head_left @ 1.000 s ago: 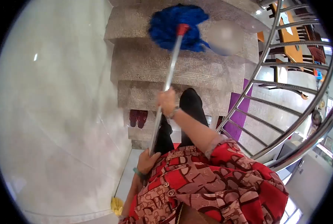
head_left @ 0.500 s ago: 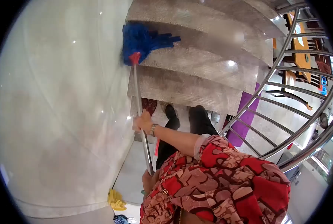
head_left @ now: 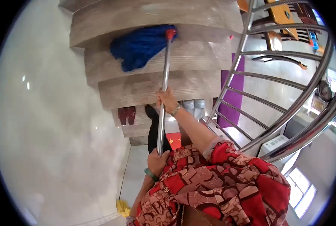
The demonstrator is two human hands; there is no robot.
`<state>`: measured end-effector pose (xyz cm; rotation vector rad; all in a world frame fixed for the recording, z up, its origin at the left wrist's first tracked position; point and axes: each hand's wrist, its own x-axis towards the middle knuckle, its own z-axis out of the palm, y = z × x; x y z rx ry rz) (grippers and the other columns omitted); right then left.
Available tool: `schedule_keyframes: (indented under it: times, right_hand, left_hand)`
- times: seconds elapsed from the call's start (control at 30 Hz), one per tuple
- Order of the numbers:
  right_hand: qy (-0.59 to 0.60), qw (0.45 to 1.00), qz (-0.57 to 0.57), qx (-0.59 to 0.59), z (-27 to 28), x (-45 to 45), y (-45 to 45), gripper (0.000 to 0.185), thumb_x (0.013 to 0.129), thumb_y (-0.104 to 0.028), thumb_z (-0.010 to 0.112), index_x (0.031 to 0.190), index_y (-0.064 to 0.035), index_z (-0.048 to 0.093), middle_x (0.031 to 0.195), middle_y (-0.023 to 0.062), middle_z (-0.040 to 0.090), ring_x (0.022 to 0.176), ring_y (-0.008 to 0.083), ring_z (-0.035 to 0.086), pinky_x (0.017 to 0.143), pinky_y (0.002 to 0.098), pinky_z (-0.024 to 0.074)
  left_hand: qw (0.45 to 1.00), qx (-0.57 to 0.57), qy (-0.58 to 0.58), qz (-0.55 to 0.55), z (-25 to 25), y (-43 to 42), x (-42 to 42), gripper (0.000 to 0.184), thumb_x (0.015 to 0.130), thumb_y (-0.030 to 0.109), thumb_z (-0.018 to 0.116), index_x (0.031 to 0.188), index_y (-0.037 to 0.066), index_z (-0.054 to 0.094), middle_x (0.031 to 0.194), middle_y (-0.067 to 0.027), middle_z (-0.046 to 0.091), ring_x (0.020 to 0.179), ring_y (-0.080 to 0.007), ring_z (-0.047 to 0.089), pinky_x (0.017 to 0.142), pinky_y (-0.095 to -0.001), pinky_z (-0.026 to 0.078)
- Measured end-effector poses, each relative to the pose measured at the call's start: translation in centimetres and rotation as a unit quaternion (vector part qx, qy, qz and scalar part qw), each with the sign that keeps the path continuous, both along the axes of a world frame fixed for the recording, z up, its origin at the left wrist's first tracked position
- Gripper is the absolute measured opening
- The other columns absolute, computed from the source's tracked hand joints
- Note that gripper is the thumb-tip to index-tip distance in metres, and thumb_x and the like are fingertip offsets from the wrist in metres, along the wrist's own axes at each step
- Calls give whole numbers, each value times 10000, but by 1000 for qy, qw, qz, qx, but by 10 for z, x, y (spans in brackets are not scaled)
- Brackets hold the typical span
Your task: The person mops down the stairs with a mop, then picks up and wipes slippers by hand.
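Observation:
A mop point(head_left: 162, 124) with a metal pole and a red socket slants up the stairs from my body. Its blue mop head point(head_left: 139, 47) lies spread to the left on a stair tread point(head_left: 190, 52), near the riser behind. My right hand point(head_left: 168, 100), with a watch at the wrist, is wrapped around the middle of the pole. Lower down, my left hand point(head_left: 158, 161), with a green band at the wrist, closes on the pole's top end close to my patterned shirt.
A curved metal railing point(head_left: 267, 77) runs along the right side, and a pale wall point(head_left: 55, 113) along the left. Dark red shoes point(head_left: 127, 115) and grey slippers point(head_left: 194, 108) stand on the lower steps. Beyond the railing are a purple mat point(head_left: 230, 94) and a wooden table point(head_left: 284, 17).
The mop head has swept from the wall side rightward across the step, its strands now trailing left. Both hands have moved right with the pole, and the view has turned.

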<state>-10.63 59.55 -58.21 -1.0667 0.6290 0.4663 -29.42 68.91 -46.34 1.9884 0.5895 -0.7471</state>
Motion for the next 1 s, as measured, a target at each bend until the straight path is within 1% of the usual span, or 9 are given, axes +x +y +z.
schedule_keyframes:
  times: [0.27, 0.4, 0.47, 0.7, 0.77, 0.83, 0.87, 0.9, 1.0]
  right_hand:
    - [26, 989, -113, -90, -38, 42, -106, 115, 695, -41, 541, 621, -22, 455, 477, 69, 424, 356, 187, 442, 325, 319, 375]
    - [40, 969, -145, -196, -57, 48, -201, 118, 696, -47, 532, 619, -10, 450, 479, 87, 438, 342, 203, 441, 315, 332, 369]
    - [81, 962, -145, -216, -56, 38, -225, 118, 692, -47, 528, 616, -7, 447, 475, 91, 437, 340, 207, 444, 308, 333, 363]
    - [163, 947, -148, -235, -74, -53, -172, 79, 675, -41, 492, 616, -19, 444, 473, 100, 434, 328, 220, 447, 277, 347, 339]
    - [147, 960, -62, -229, -134, -96, -145, 35, 677, -28, 475, 660, -34, 445, 525, 98, 448, 350, 221, 464, 280, 339, 349]
    - [152, 978, -141, 11, -160, -135, -116, 66, 697, -48, 485, 750, -50, 446, 579, 95, 460, 387, 224, 486, 293, 345, 364]
    - [180, 906, -283, 257, -143, -146, -97, 107, 712, -76, 504, 801, -62, 445, 602, 90, 464, 412, 226, 499, 305, 359, 373]
    - [168, 955, -225, 98, -137, -154, -71, 148, 720, -134, 525, 825, -71, 442, 592, 82, 458, 414, 227, 490, 317, 388, 370]
    - [182, 976, -83, -86, -126, -171, 5, 165, 741, -182, 538, 842, -92, 444, 572, 60, 445, 463, 210, 491, 347, 394, 369]
  left_hand:
    - [977, -68, 43, -197, -44, -36, 81, 384, 726, 342, 602, 756, -28, 504, 623, -196, 536, 652, -368, 552, 579, -405, 427]
    - [968, -118, 15, -220, -69, -110, 92, 358, 731, 312, 600, 749, -31, 501, 603, -185, 542, 616, -340, 567, 564, -402, 440]
    - [969, -139, 96, -183, -69, -134, 94, 333, 732, 286, 600, 739, -34, 512, 583, -181, 546, 563, -318, 572, 538, -398, 450]
    - [957, -141, 89, -238, -114, -69, 0, 368, 709, 322, 623, 789, -18, 509, 624, -167, 546, 623, -330, 558, 542, -393, 420]
    - [961, -131, 51, -240, -113, -36, -27, 337, 712, 294, 633, 814, -8, 524, 677, -180, 553, 655, -336, 555, 551, -388, 419]
    - [969, -145, 75, -185, -109, -4, -59, 325, 716, 268, 642, 852, -5, 529, 706, -187, 561, 667, -343, 553, 568, -379, 429]
    - [973, -170, 95, -124, -106, 11, -78, 325, 719, 258, 646, 868, -6, 528, 711, -187, 565, 671, -347, 552, 579, -373, 434]
    - [978, -152, 57, -128, -112, 32, -105, 343, 718, 265, 651, 879, -11, 526, 730, -182, 575, 678, -327, 562, 591, -359, 439]
    - [988, -117, 55, -80, -82, 68, -132, 361, 719, 263, 658, 900, -19, 524, 759, -176, 590, 689, -272, 576, 603, -334, 443]
